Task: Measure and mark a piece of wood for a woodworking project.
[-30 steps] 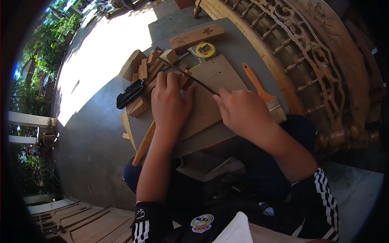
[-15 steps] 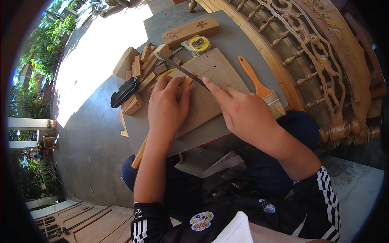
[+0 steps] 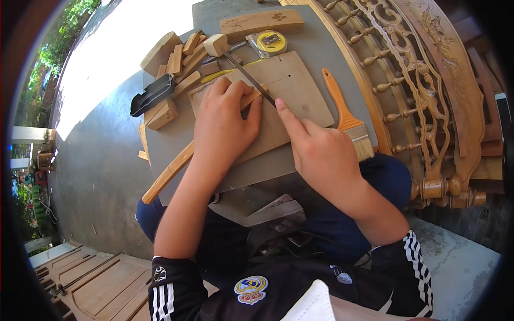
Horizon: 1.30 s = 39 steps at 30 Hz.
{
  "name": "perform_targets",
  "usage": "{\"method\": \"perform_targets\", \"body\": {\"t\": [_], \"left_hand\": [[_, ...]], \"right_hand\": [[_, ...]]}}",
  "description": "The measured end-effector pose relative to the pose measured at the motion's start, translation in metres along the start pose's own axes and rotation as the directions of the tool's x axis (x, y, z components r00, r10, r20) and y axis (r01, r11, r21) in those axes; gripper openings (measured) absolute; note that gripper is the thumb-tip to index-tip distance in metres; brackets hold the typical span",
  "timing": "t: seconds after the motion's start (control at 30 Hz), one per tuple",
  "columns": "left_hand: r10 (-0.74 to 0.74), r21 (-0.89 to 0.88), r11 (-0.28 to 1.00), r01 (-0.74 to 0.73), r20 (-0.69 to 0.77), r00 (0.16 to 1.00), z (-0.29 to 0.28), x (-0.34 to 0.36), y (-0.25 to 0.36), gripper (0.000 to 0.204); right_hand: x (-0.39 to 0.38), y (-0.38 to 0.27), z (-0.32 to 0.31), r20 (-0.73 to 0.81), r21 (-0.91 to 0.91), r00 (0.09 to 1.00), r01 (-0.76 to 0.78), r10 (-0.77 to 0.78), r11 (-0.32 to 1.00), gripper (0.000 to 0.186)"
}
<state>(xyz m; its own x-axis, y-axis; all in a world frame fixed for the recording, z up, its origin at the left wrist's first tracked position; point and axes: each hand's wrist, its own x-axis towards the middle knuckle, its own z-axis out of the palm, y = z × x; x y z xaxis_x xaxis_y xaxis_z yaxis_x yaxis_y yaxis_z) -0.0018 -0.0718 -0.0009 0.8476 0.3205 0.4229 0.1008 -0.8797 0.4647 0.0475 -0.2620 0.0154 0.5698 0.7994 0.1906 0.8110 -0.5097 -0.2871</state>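
Observation:
My right hand (image 3: 326,152) is closed round the near end of a dark metal file (image 3: 249,75), its index finger stretched along the blade; the file's handle is hidden in the palm. The file lies slantwise across the tip of a wooden piece (image 3: 252,98) pinched in my left hand (image 3: 222,120). A long curved wooden strip (image 3: 168,172) emerges under my left wrist, apparently the same piece, though the hand hides the join. Both hands are over a flat wooden board (image 3: 300,101) on a grey tabletop (image 3: 257,174).
Wooden offcuts (image 3: 176,59), a black plastic case (image 3: 151,95) and a pale wooden block (image 3: 216,45) cluster at the far left. A yellow tape measure (image 3: 270,41) lies before a thick wooden bar (image 3: 262,24). An orange-handled brush (image 3: 345,115) is at right, beside carved wooden furniture (image 3: 423,69).
The file has slid back toward me; its far tip, earlier past the pale block, is now at the block's near side. My left hand keeps its hold. The whole view has shifted slightly.

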Motion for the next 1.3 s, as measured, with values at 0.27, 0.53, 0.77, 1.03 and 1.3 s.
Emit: {"method": "perform_targets", "body": {"t": [0.27, 0.53, 0.77, 1.03, 1.3], "left_hand": [[-0.005, -0.016, 1.000, 0.005, -0.009, 1.000, -0.001, -0.001, -0.004, 0.018], [-0.005, -0.018, 1.000, 0.006, 0.019, 1.000, 0.001, 0.002, 0.002, 0.019], [0.000, 0.015, 1.000, 0.000, -0.022, 1.000, 0.005, -0.001, -0.002, 0.018], [-0.013, 0.014, 1.000, 0.013, -0.015, 1.000, 0.003, -0.003, -0.004, 0.019], [0.064, 0.048, 0.997, -0.063, -0.018, 0.998, 0.004, 0.001, 0.000, 0.018]], "right_hand": [[-0.017, -0.009, -0.034, 0.101, -0.016, 0.995, -0.001, 0.003, 1.000, 0.058], [-0.007, -0.006, -0.027, 0.111, -0.053, 0.993, -0.022, 0.028, 0.998, 0.062], [0.013, -0.002, -0.001, 0.019, -0.023, 1.000, 0.018, -0.018, 1.000, 0.062], [-0.025, -0.017, -0.051, 0.165, -0.046, 0.985, -0.036, 0.043, 0.998, 0.059], [0.016, -0.007, -0.013, 0.049, -0.023, 0.999, 0.011, -0.010, 1.000, 0.059]]}}
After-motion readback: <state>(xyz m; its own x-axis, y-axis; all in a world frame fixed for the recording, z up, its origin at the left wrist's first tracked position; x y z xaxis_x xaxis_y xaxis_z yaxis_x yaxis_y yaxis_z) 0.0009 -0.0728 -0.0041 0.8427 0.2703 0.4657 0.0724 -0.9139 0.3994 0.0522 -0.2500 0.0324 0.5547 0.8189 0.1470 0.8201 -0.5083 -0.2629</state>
